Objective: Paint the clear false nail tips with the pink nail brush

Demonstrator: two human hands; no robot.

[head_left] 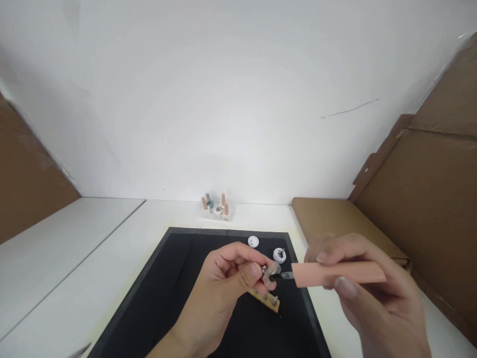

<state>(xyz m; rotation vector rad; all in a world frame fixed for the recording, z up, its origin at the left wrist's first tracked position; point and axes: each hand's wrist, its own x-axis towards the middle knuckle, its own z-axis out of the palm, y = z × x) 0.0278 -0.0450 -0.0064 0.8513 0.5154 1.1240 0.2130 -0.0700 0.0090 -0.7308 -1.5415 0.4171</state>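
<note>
Where white tabletop (pixel 93 248) carries black mat (pixel 156 298), left hand (pixel 219 293) hangs above mat, right hand (pixel 383 298) off its right edge — right fingers (pixel 346 288) clamped on pink handle (pixel 331 274); wooden strip (pixel 269 302) below left hand; left fingers (pixel 249 274) pinched on small clear piece (pixel 267 279) — dark brush tip (pixel 275 276) at its face.

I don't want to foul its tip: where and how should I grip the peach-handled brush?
Probably by its long peach handle, from the right, as the right hand does. The handle is broad and lies nearly level, while the thin, dark tip points left, at the clear piece in the left hand.
</note>
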